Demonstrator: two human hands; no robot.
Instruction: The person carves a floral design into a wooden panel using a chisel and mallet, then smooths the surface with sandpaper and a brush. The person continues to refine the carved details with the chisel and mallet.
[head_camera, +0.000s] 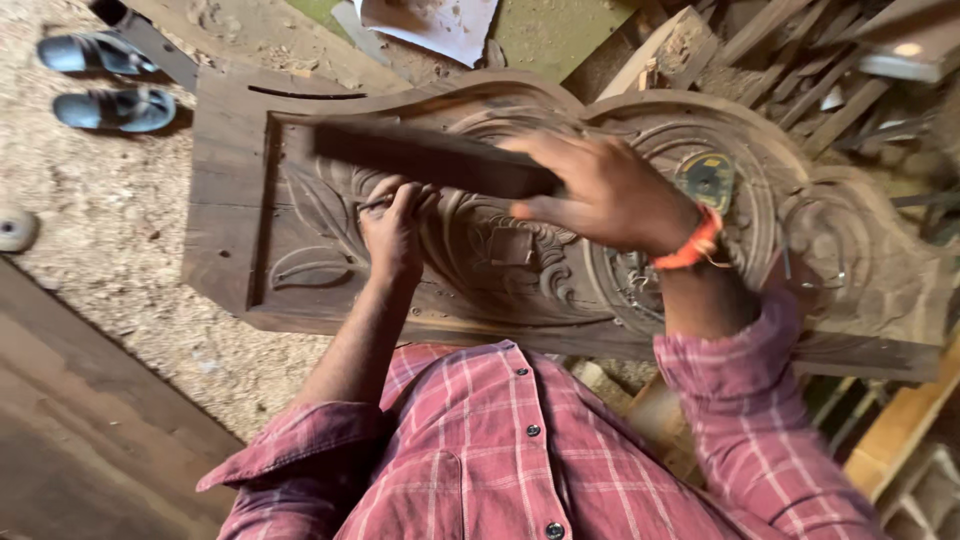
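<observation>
Both hands are mid-carving: left hand (392, 225) pinches a chisel (378, 204) on the carved panel (240, 250), right hand (600, 190) grips a wooden block (430, 158), likely for striking squarely.

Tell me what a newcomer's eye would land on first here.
First, the big carved wooden panel filling the middle, cut with leaf and scroll shapes. Over it, the right hand grips a dark wooden block, while the left hand pinches a thin tool against the carving. At top left, blue sandals lie on sawdust.
</observation>
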